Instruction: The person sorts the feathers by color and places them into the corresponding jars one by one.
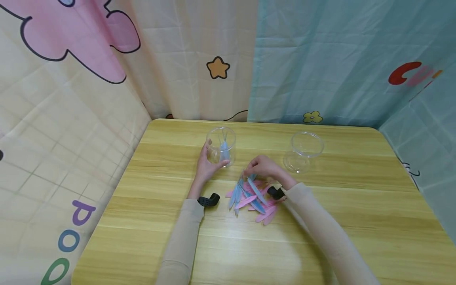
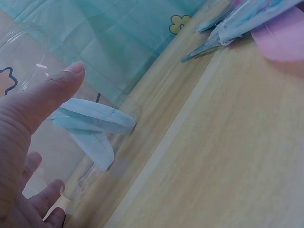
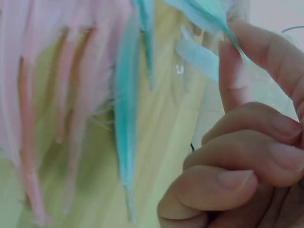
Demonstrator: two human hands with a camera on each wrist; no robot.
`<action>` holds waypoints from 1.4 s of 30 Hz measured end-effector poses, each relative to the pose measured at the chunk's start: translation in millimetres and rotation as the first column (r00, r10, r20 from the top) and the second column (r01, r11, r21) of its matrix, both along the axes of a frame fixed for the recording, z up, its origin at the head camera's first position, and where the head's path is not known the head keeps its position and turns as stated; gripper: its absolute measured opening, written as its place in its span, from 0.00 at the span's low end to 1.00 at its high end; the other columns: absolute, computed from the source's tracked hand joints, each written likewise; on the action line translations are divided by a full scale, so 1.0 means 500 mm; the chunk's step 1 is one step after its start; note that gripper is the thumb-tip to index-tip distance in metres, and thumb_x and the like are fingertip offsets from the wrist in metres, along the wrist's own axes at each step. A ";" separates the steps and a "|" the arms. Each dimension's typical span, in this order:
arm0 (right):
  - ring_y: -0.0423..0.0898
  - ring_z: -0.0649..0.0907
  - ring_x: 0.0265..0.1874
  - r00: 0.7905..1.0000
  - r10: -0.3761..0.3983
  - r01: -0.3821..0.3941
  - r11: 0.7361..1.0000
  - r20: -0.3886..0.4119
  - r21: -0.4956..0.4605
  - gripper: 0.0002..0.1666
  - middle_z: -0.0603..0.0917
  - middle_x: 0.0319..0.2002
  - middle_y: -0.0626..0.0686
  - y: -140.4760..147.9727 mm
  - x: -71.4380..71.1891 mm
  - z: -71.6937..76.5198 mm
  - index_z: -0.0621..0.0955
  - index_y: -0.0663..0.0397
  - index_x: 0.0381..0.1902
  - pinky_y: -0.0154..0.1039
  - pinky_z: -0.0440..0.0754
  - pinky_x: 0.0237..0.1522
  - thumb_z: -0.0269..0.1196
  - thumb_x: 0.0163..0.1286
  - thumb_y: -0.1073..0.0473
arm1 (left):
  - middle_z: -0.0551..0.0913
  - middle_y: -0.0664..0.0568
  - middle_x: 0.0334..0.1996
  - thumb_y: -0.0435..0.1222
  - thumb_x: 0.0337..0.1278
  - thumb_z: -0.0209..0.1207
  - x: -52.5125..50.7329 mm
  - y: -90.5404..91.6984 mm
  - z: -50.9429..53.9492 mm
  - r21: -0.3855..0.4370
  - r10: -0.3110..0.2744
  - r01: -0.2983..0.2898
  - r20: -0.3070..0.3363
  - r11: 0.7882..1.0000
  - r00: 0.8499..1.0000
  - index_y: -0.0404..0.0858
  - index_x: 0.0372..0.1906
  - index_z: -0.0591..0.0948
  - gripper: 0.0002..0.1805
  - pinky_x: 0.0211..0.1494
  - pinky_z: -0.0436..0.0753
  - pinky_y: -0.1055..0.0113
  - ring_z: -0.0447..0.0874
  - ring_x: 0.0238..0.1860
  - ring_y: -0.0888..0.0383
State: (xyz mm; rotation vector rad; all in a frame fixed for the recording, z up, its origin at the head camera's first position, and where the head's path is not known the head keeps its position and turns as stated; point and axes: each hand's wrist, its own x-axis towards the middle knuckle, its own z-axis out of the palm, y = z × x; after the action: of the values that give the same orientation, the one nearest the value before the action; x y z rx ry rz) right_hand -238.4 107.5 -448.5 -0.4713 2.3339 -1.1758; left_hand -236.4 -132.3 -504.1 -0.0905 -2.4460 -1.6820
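My left hand point(image 1: 207, 164) holds a clear plastic cup point(image 1: 215, 154) upright near the back of the table, thumb on the near side and fingers around the far side. Inside it stand several light blue feathers point(image 1: 224, 149); their broad ends rest at the bottom in the left wrist view. To the right, my right hand point(image 1: 265, 167) pinches a blue feather point(image 3: 204, 13) by its quill, between thumb and index finger. Its other fingers are curled. Below that hand lies a loose pile of pink feathers point(image 1: 246, 201) and blue feathers point(image 1: 238, 194), overlapping each other.
A second clear cup point(image 1: 322, 147) stands to the right, behind the right forearm. The wooden table point(image 1: 142, 221) has its far edge along a printed curtain point(image 1: 192, 51). Black wrist cameras sit on both wrists, the right one point(image 1: 275, 192) close over the feather pile.
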 end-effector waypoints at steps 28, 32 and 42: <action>0.44 0.65 0.22 0.912 -0.394 0.342 0.883 -0.113 -0.320 0.23 0.71 0.19 0.46 -0.010 -0.011 0.102 0.85 0.57 0.36 0.40 0.65 0.29 0.68 0.59 0.43 | 0.54 0.60 0.72 0.51 0.36 0.75 -0.003 -0.002 -0.006 -0.017 0.008 -0.007 0.015 1.000 1.000 0.53 0.75 0.50 0.61 0.67 0.58 0.54 0.52 0.70 0.50; 0.43 0.62 0.18 0.897 -0.430 0.354 0.840 -0.106 -0.411 0.22 0.69 0.18 0.46 -0.020 -0.017 0.117 0.84 0.56 0.36 0.38 0.64 0.27 0.68 0.58 0.42 | 0.55 0.58 0.72 0.50 0.37 0.75 -0.006 -0.001 -0.005 -0.011 0.000 0.000 0.007 1.000 1.000 0.49 0.75 0.50 0.60 0.67 0.58 0.53 0.52 0.70 0.48; 0.38 0.57 0.10 0.846 -0.532 0.312 0.552 -0.038 -0.773 0.10 0.66 0.14 0.44 -0.063 -0.044 0.156 0.85 0.53 0.32 0.31 0.54 0.13 0.69 0.59 0.52 | 0.55 0.56 0.72 0.47 0.37 0.75 -0.006 0.001 -0.005 0.004 -0.010 0.010 -0.016 1.000 1.000 0.45 0.75 0.51 0.60 0.67 0.58 0.52 0.52 0.70 0.47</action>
State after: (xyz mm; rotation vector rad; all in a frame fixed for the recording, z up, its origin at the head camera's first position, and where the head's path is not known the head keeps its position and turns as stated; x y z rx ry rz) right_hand -260.4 76.0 -370.5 -0.3276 2.1275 -2.5037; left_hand -239.4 -131.7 -506.7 -0.1158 -2.4351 -1.6834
